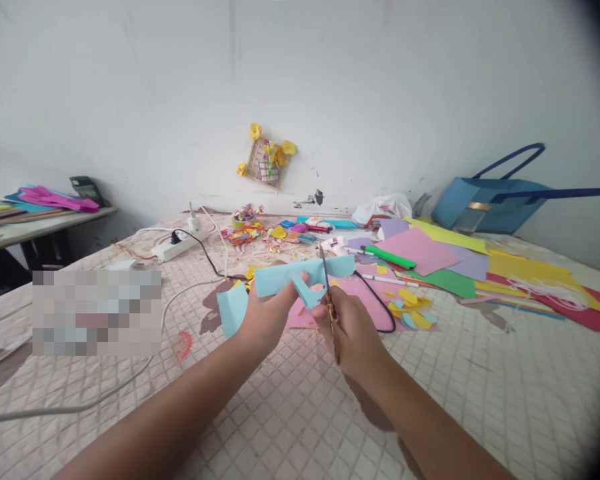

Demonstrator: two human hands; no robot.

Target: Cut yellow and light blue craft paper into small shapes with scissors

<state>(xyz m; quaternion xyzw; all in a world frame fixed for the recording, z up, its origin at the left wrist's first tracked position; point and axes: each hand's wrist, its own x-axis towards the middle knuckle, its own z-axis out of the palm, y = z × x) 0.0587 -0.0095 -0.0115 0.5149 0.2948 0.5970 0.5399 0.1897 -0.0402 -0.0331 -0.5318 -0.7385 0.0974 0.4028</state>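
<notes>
My left hand (265, 319) grips a light blue paper strip (279, 277) between thumb and fingers, held above the table. A narrow, partly cut piece of the strip folds down beside the thumb. In my right hand (354, 328) is a pair of scissors (325, 272), blades pointing away from me and across the strip near its right end. My fingers are wrapped round the scissor handles. Another light blue paper piece (233, 308) lies left of my left hand. Beneath the hands is a pink sheet (365, 297), with yellow and blue paper scraps (411, 308) on its right side.
Coloured paper sheets (420, 250), a green marker (390, 257) and white string (555, 292) lie to the right. A blue bag (490, 203) stands at the back right. On the left are a power strip (180, 245) and cables. Small craft pieces (245, 233) are scattered at the back.
</notes>
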